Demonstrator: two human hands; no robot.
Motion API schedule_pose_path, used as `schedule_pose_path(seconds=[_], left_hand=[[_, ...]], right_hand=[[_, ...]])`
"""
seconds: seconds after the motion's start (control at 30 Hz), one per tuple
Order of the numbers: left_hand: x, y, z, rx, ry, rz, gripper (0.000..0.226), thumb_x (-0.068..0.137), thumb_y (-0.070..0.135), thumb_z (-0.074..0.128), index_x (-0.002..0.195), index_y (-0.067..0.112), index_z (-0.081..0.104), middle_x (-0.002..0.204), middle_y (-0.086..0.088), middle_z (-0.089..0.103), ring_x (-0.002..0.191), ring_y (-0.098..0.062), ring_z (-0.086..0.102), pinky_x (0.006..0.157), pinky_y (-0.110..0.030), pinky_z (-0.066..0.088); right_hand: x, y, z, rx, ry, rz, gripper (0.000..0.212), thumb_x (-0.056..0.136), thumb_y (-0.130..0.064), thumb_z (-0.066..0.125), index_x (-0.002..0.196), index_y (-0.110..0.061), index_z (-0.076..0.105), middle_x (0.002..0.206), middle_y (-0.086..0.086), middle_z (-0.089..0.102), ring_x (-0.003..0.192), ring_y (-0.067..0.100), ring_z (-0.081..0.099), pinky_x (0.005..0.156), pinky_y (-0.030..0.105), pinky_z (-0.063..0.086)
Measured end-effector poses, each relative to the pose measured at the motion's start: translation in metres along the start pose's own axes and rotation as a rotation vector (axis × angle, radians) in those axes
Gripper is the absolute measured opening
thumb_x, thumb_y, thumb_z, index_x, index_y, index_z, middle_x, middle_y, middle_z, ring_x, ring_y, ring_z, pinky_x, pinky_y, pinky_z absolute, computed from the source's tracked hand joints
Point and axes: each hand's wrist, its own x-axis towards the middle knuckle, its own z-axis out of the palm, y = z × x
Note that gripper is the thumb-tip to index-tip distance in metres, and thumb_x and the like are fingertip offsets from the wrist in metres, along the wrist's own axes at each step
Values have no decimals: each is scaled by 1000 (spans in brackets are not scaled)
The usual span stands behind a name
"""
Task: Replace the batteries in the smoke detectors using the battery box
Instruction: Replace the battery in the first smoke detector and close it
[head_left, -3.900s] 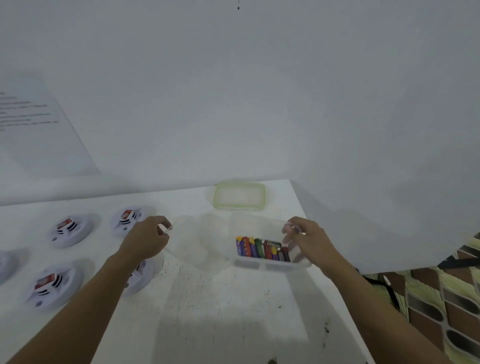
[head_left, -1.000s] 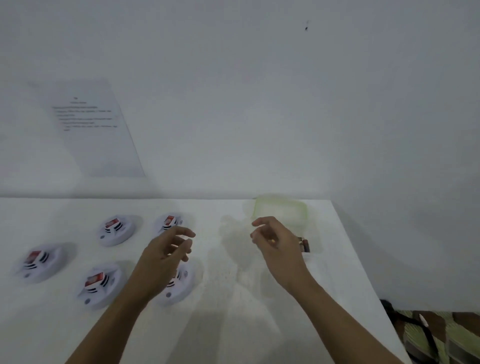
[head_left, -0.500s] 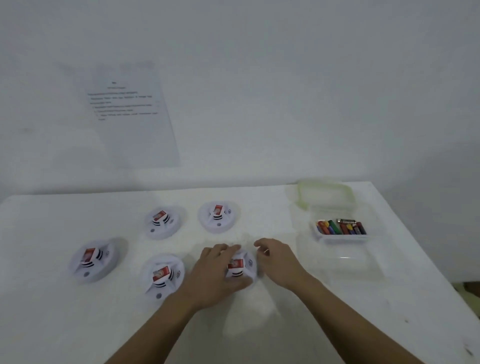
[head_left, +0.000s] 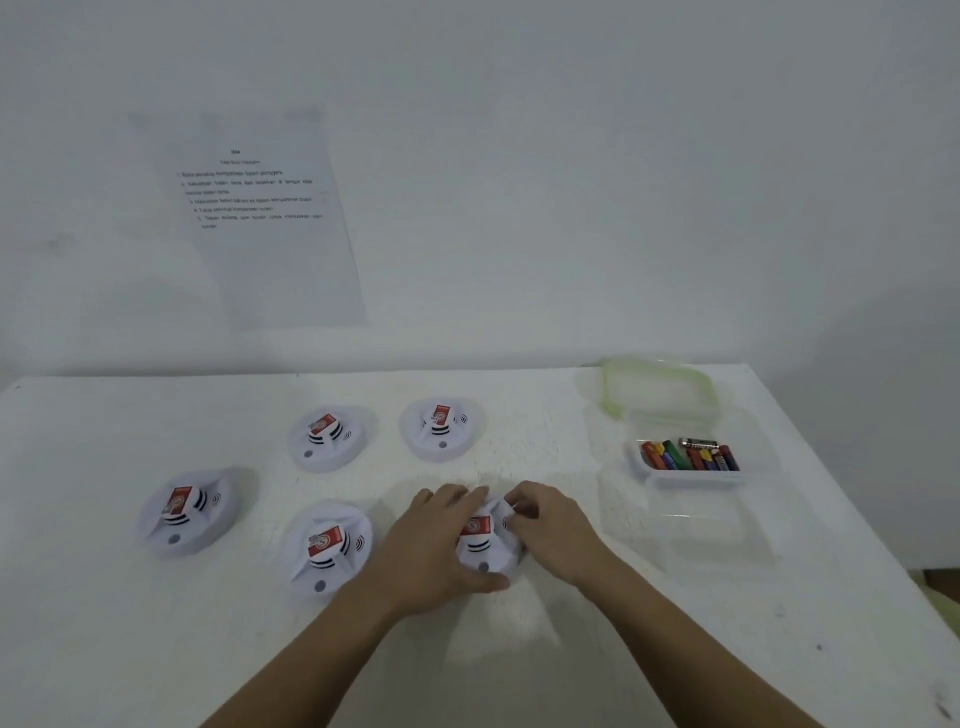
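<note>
**A:** Where were the hands?

**B:** Both were on one round white plastic smoke detector with a red label (head_left: 485, 545). It sat at the right end of the near row on the white surface (head_left: 156, 649). The left hand (head_left: 431, 545) was curled round its left side, thumb along the near edge. The right hand (head_left: 550, 530) had bent fingers pinching its far right rim.

**A:** Was it lifted?

**B:** I couldn't tell, because the hands hid its base.

**A:** And the other detectors?

**B:** Four more of the same kind lay apart from one another, each with its red label up. The far-left detector (head_left: 328, 439) and far-right detector (head_left: 441, 428) made the back row. The outer-left detector (head_left: 189, 512) and the near-middle detector (head_left: 327, 548) lay closer, the last just beside the left hand.

**A:** The battery box?

**B:** The clear plastic battery box (head_left: 691, 480) stood open, well to the right of the hands, near the surface's right edge. Coloured cylindrical batteries (head_left: 688, 460) lay side by side inside, with one silver battery across their far ends. The green-rimmed clear lid (head_left: 657, 387) lay just behind the box, by the wall.

**A:** Anything else?

**B:** A white printed sheet of paper (head_left: 260, 218) hung on the wall, and its text was too small to read.
</note>
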Motion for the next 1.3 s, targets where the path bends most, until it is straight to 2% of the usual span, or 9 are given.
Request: schedule_pose_path(seconds=[0.17,0.33,0.47,0.7,0.87,0.97,1.1,1.23,1.3], left_hand=[[-6,10,-10,-220,19,-45,102,65,62,81,150,35,31,139,16,44,119,-5,48,101,-24,45],[-14,29,-32,-691,121,-87,84,65,36,93,134,47,45,124,24,60,116,-6,60,89,-28,59],[-15,53,-50,-836,180,-42,85,66,31,93,136,46,46,120,35,58,113,2,61,83,-23,59],[-6,82,-64,-651,332,69,87,65,57,85,139,47,42,137,28,50,123,-1,54,92,-22,52],[-4,90,-61,-755,269,85,80,74,47,79,142,54,37,138,32,50,126,1,54,94,-18,52],[-4,92,-59,-690,262,101,74,83,46,69,146,54,32,140,32,49,125,4,54,98,-19,51],[-4,94,-62,-507,232,123,65,88,46,61,137,60,22,132,57,33,125,21,41,99,-6,43],[1,88,-60,-449,170,137,88,82,46,71,141,59,8,148,46,22,133,17,35,106,-11,40],[4,87,-60,-474,223,131,100,73,47,79,144,56,10,141,53,24,129,19,38,103,-10,43]], right_hand=[[-17,-6,-12,375,-55,20,5,98,-20,56,103,-20,58,95,5,73,79,18,70,65,25,58],[-33,-15,-28,605,19,-110,16,99,-35,59,114,-34,66,104,-5,73,96,14,72,82,35,63],[-40,-24,-46,676,-21,-173,28,95,-50,57,121,-42,64,115,-18,70,110,9,67,93,36,59],[-46,-27,-75,824,-91,-257,37,95,-49,55,131,-43,61,127,-11,69,115,22,68,93,47,59],[-41,-16,-87,887,-135,-262,40,97,-37,59,137,-37,59,131,3,66,116,32,67,94,55,57],[-37,-11,-87,779,-49,-258,40,93,-39,66,132,-42,62,125,4,65,110,27,69,85,49,62],[-31,-7,-86,602,100,-266,40,88,-41,72,128,-41,65,124,0,60,103,21,69,72,41,65],[-30,-10,-88,445,218,-306,42,84,-38,77,124,-42,65,110,-6,56,98,16,64,68,32,64],[-31,-14,-90,389,266,-340,46,81,-36,80,123,-43,63,106,-10,56,93,11,63,69,20,61]])
